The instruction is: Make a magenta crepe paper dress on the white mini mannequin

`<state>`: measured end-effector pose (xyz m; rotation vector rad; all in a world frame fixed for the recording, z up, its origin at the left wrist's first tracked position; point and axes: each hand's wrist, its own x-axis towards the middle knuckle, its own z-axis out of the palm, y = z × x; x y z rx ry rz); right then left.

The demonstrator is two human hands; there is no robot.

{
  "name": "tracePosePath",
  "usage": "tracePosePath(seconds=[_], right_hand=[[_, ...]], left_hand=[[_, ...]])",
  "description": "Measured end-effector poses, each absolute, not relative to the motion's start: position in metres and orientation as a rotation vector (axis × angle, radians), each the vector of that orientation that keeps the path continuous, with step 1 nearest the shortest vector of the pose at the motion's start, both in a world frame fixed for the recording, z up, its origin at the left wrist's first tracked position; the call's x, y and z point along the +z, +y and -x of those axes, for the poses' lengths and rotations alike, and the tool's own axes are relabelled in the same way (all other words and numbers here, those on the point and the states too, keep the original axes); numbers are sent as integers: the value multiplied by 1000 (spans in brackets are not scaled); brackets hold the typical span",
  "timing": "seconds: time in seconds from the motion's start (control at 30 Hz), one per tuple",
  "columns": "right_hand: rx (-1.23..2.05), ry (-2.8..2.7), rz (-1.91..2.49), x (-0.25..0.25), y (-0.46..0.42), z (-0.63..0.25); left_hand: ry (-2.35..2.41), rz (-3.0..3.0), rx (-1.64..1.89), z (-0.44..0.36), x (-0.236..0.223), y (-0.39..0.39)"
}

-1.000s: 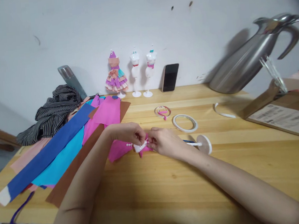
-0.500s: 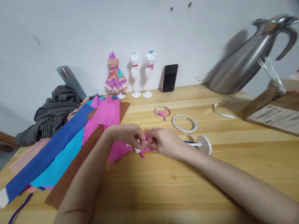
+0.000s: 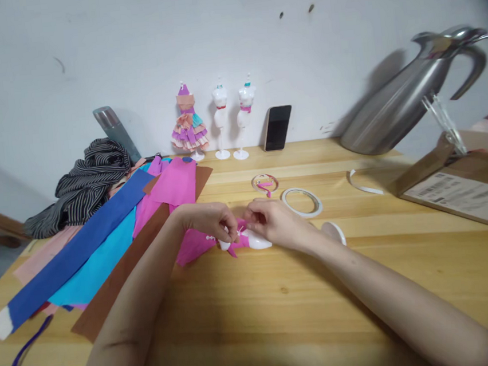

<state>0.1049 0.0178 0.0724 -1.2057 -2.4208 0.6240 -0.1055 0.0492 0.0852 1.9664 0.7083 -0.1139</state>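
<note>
A small white dress-form mannequin (image 3: 259,241) lies on its side on the table, a pink strip (image 3: 243,242) wrapped round its body. Its round white base (image 3: 333,233) shows beyond my right wrist, and the stand between is hidden. My left hand (image 3: 209,219) is closed in a pinch at the mannequin's upper body, its fingertips on the pink strip. Just above the torso is my right hand (image 3: 276,220), fingers curled with thumb and forefinger together; whatever they hold is not clear. Under the mannequin's neck end lies a larger pink piece (image 3: 192,246).
Coloured fabric or paper sheets (image 3: 104,257) cover the left side beside a striped cloth (image 3: 87,169). Behind stand a dressed mannequin (image 3: 188,122), two bare ones, and a phone (image 3: 278,128). Tape rolls (image 3: 319,205), a carton (image 3: 460,191) and a steel jug (image 3: 387,106) are to the right.
My right hand has risen slightly away from the mannequin and moved right, uncovering more of its white body and pink strip. My left hand has stayed nearly still.
</note>
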Motion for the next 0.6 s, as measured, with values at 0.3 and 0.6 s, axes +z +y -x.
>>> tracePosePath(seconds=[0.3, 0.6], right_hand=[[749, -2463, 980, 57, 23, -103], [725, -2467, 1125, 73, 12, -104]], left_hand=[[670, -2044, -113, 103, 90, 47], [721, -2031, -122, 101, 92, 47]])
